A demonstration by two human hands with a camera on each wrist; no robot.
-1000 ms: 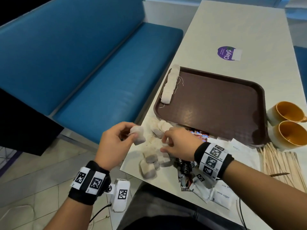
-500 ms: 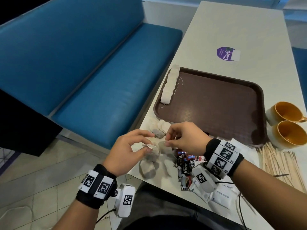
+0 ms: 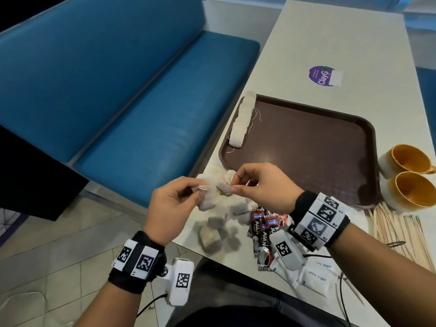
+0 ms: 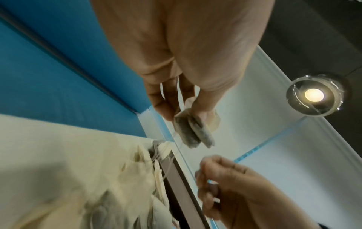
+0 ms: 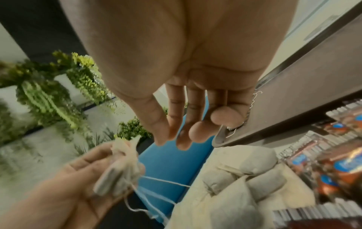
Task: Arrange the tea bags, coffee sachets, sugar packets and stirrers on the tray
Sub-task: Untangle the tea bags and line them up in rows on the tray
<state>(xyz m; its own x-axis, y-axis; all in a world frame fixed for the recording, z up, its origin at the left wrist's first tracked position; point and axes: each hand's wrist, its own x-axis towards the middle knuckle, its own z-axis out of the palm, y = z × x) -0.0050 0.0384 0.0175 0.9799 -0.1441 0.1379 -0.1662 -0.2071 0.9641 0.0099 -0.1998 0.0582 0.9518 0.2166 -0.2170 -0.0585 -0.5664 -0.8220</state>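
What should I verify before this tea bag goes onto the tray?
1. Left hand pinches the tea bag firmly: ok.
2. Threads free of the loose pile: not ok, they trail from the bag toward it.
3. Right hand has hold of a thread: cannot tell.
4. Bare space on the tray beside the row of tea bags: ok.
5. Row lies neatly along the tray's left edge: ok.

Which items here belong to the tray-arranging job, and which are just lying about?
Job: brown tray, tea bag row, loose tea bags, coffee sachets, sugar packets, wooden stirrers.
Lying about: two orange mugs, purple sticker, blue bench.
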